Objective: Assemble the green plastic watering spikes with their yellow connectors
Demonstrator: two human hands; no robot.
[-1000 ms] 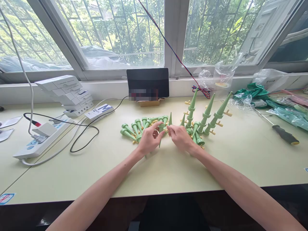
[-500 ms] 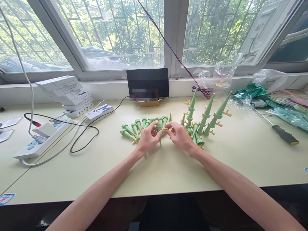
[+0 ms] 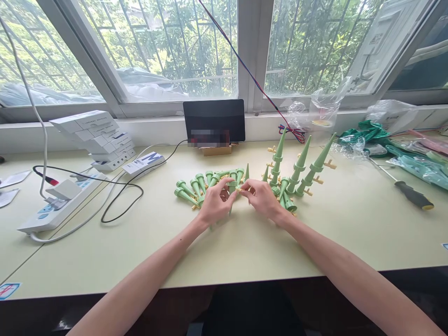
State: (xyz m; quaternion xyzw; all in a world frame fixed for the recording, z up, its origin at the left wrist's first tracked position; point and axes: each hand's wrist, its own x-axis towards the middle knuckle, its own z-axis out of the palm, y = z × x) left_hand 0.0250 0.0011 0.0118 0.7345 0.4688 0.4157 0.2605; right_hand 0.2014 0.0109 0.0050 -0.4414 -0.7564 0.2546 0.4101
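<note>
My left hand (image 3: 214, 205) is closed around a green plastic cone spike (image 3: 231, 192) that points down toward the table. My right hand (image 3: 262, 198) pinches a small yellow piece (image 3: 240, 188) at the spike's top end, fingertips meeting those of the left hand. Behind my left hand a row of several green cone spikes (image 3: 196, 186) lies on the pale green table (image 3: 245, 242). Behind my right hand stand three tall stacks of nested green cones (image 3: 301, 165) with yellow side pieces.
A dark tablet (image 3: 214, 121) leans against the window sill at the back. At the left lie a power strip (image 3: 52, 205) with cables and a stack of white boxes (image 3: 96, 137). A black-handled screwdriver (image 3: 413, 196) and plastic bags (image 3: 395, 140) lie at the right.
My hands have drawn closer together. The right fingers now meet the top of the spike in my left hand, which has tipped slightly.
</note>
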